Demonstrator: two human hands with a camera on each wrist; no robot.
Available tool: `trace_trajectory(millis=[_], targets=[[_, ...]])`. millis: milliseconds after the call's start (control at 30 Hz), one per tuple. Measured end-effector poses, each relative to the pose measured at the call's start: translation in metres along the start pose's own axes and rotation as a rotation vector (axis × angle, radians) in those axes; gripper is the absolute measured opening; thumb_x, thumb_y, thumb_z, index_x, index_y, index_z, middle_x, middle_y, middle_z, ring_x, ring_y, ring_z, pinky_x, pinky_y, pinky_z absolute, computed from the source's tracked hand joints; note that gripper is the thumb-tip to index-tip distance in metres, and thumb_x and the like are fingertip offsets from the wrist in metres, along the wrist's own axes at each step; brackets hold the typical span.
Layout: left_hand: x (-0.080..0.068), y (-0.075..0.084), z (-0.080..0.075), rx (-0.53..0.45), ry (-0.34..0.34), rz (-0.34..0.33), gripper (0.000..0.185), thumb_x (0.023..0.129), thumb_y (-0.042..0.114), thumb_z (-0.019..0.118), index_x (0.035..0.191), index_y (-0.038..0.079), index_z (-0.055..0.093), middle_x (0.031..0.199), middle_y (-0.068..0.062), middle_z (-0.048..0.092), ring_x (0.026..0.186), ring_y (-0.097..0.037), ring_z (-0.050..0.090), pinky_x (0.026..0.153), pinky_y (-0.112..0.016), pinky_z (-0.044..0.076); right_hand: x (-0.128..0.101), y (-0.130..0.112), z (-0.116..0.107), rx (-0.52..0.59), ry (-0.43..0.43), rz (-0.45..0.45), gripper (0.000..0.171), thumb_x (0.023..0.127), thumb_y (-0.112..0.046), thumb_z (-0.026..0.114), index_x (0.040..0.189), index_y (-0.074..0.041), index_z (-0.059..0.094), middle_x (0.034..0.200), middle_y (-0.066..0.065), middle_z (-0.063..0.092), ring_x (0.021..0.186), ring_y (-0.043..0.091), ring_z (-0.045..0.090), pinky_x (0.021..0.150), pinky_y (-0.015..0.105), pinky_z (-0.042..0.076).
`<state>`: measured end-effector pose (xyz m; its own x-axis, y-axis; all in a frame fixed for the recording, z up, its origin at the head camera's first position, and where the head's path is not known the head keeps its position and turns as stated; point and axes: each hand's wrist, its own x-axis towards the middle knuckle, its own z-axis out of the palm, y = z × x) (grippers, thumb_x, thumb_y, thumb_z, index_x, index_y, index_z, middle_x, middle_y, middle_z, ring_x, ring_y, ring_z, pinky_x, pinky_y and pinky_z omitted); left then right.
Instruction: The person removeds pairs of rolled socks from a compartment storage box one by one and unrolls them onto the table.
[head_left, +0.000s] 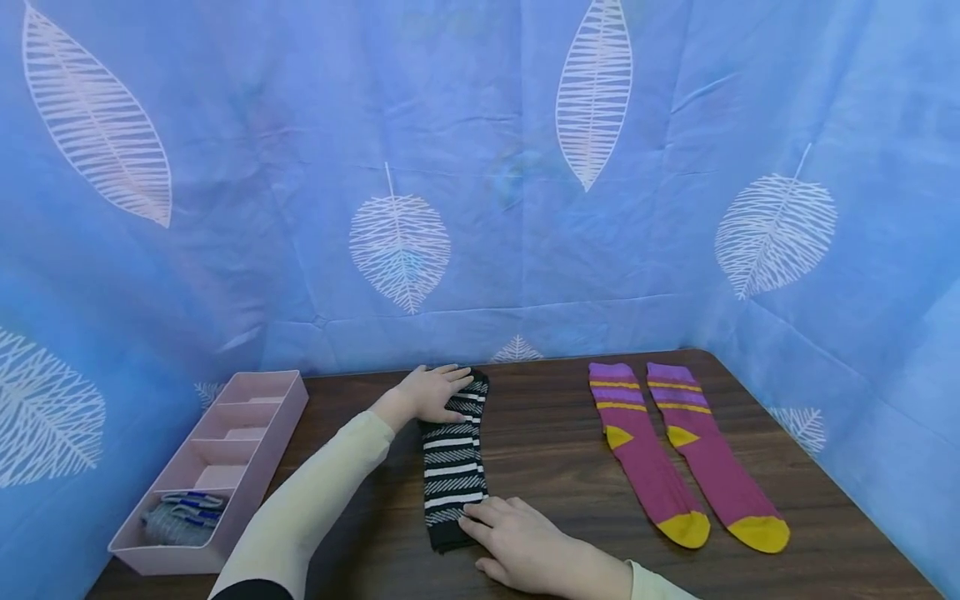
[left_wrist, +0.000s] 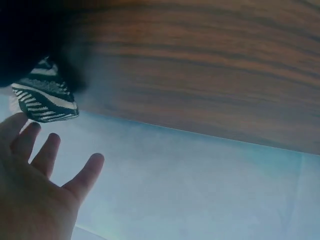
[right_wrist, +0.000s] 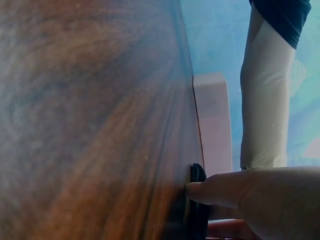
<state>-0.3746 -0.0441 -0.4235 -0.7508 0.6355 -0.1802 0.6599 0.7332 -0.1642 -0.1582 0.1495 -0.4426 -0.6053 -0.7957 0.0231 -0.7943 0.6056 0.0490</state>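
Note:
A pair of black-and-white striped socks [head_left: 454, 467] lies lengthwise on the table, one sock seemingly on top of the other. My left hand [head_left: 433, 393] rests on their far end with fingers spread. In the left wrist view, the fingers of that hand [left_wrist: 37, 185] look straight, beside the striped fabric [left_wrist: 45, 97]. At the near black end, my right hand [head_left: 525, 542] touches the socks with its fingertips, fingers extended and thumb apart. The right wrist view has the right hand [right_wrist: 270, 200] against the dark sock edge [right_wrist: 198, 175]; its other fingers are partly hidden.
To the left stands a pink divided box [head_left: 247, 500], with folded grey socks [head_left: 182, 518] in its nearest compartment. Two maroon socks with yellow heels and toes [head_left: 652, 467] lie side by side on the right of the wooden table [head_left: 547, 442]. A blue leaf-print curtain [head_left: 480, 250] surrounds the table.

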Motion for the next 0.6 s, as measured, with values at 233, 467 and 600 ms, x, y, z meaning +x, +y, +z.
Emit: trace_trajectory(millis=[233, 467, 600], targets=[[-0.013, -0.007, 0.011, -0.051, -0.062, -0.072, 0.078, 0.091, 0.07, 0.044, 0.153, 0.025, 0.032, 0.164, 0.006, 0.016, 0.153, -0.019, 0.015, 0.115, -0.061, 0.024, -0.001, 0.0, -0.003, -0.058, 0.0, 0.008, 0.047, 0.093, -0.044, 0.062, 0.133, -0.018, 0.06, 0.135, -0.002, 0.059, 0.121, 0.015, 0.056, 0.093, 0.035, 0.05], [-0.035, -0.015, 0.017, -0.145, -0.115, -0.189, 0.081, 0.092, 0.069, 0.043, 0.154, 0.02, 0.028, 0.165, 0.0, 0.015, 0.153, -0.023, 0.013, 0.115, -0.064, 0.021, -0.002, 0.007, -0.009, -0.114, -0.01, 0.085, 0.042, 0.092, -0.046, 0.062, 0.12, -0.016, 0.063, 0.124, -0.002, 0.065, 0.118, 0.015, 0.058, 0.094, 0.035, 0.048], [-0.054, -0.013, 0.018, -0.158, -0.133, -0.26, 0.081, 0.092, 0.068, 0.045, 0.153, 0.017, 0.031, 0.165, -0.002, 0.016, 0.153, -0.025, 0.011, 0.114, -0.065, 0.022, -0.003, 0.015, -0.01, -0.127, 0.007, 0.143, 0.037, 0.091, -0.047, 0.062, 0.111, -0.016, 0.064, 0.113, -0.003, 0.068, 0.11, 0.014, 0.06, 0.092, 0.036, 0.048]])
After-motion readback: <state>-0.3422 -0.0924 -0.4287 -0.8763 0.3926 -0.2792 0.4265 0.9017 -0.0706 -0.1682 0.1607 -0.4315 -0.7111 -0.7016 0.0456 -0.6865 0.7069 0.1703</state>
